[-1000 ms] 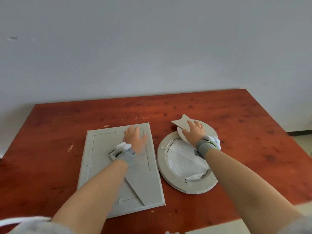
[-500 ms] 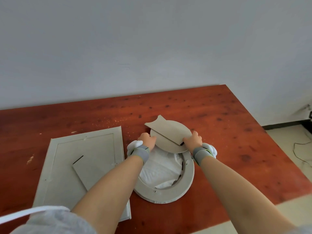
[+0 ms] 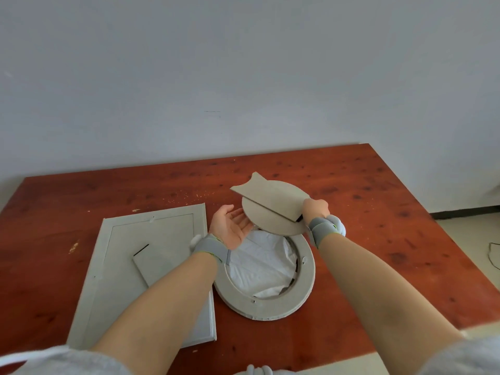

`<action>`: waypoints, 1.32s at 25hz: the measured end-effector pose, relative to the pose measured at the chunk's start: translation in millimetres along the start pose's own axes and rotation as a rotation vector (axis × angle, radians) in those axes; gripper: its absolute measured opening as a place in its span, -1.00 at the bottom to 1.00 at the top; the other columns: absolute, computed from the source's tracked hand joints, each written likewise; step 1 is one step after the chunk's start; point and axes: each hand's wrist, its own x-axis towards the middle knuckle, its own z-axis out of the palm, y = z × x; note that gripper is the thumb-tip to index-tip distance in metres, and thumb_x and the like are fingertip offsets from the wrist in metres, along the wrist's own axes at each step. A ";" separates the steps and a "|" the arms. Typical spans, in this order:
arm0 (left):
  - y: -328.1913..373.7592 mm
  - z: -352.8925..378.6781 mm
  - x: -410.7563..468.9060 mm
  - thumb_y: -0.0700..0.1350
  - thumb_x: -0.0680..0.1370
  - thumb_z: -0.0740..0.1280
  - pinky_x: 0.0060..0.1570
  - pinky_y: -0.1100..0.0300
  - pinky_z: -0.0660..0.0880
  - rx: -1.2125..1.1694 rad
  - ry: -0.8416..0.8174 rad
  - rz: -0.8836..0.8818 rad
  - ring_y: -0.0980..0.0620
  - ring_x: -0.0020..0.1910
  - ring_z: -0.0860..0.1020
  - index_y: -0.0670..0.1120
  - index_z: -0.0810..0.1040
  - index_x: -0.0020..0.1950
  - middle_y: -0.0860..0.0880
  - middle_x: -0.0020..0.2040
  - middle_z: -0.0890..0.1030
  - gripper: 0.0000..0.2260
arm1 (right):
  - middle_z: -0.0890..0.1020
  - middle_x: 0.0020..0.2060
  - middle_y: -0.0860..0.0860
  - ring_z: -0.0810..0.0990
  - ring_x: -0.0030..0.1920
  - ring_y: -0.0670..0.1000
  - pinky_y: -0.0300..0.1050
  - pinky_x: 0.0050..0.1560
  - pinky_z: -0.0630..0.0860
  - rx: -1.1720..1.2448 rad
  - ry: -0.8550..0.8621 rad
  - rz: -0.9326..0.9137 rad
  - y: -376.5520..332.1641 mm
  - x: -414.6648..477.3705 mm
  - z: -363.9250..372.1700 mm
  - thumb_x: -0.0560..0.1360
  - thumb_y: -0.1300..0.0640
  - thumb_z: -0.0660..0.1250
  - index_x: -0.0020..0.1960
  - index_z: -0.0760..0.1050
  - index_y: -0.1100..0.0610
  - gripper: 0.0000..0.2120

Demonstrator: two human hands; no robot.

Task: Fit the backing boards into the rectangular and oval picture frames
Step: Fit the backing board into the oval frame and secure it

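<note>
The grey oval frame (image 3: 270,307) lies face down on the table with crumpled white paper (image 3: 262,266) in its opening. My right hand (image 3: 315,209) grips the right edge of the oval backing board (image 3: 273,209), which has a stand flap and is held tilted above the frame's far end. My left hand (image 3: 230,224) is open, palm up, with its fingertips at the board's left edge. The rectangular frame (image 3: 108,280) lies face down to the left, its backing board (image 3: 162,239) seated inside with the stand flap showing.
The red-brown wooden table (image 3: 378,212) ends at a pale wall behind. Its right edge drops to a light floor with a thin cable (image 3: 493,255). Small crumbs (image 3: 186,196) lie beyond the rectangular frame.
My left hand left the rectangular frame and came over to the oval board, then opened palm up. My right hand lifted the oval board off the frame's far end.
</note>
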 end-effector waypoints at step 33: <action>0.1 -105.2 -25.5 0.05 0.62 -0.07 0.43 0.03 0.18 2.308 -0.158 0.562 -0.07 0.52 0.09 -0.10 0.09 0.51 -0.04 0.56 0.09 -0.52 | 0.40 0.18 0.12 0.34 0.25 0.15 -0.03 0.24 0.33 -0.722 -0.084 -0.475 77.8 -86.0 55.5 0.38 -0.17 0.34 0.34 0.37 0.04 -0.40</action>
